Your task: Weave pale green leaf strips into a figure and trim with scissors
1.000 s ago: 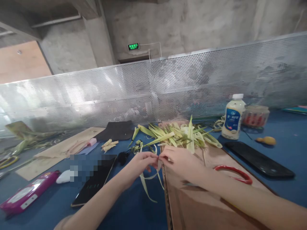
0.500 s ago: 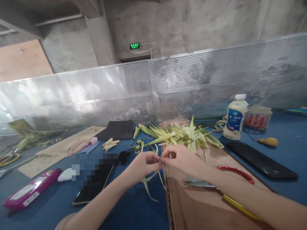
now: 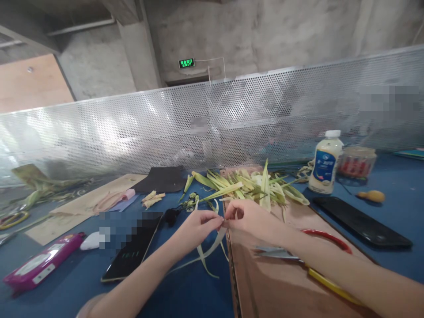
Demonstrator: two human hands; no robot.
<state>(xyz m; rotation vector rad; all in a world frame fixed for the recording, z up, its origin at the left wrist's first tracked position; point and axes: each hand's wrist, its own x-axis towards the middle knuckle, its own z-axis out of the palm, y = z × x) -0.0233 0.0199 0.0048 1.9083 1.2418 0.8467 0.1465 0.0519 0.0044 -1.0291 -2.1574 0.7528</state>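
Note:
My left hand (image 3: 202, 226) and my right hand (image 3: 250, 219) meet fingertip to fingertip above the left edge of a brown board (image 3: 265, 291). Both are closed in a pinch. From between them a pale, thin corn husk strip (image 3: 216, 244) hangs down and curves to the left; its pinched end is hidden by the fingers. Just beyond the hands lies a heap of green and cream corn husks (image 3: 251, 185). Scissors (image 3: 278, 252) with red and yellow handles rest on the board, partly beneath my right forearm.
To the left lie a dark phone (image 3: 135, 251), a white object (image 3: 91, 241) and a magenta device (image 3: 44, 263). A black phone (image 3: 361, 221), a milky bottle (image 3: 324, 165) and a jar (image 3: 356, 162) are on the right. Behind stands a perforated metal screen (image 3: 149, 128).
The fingers have shifted slightly at the pinch. More of the pale husk strip now shows below them, its tail sweeping out to the left.

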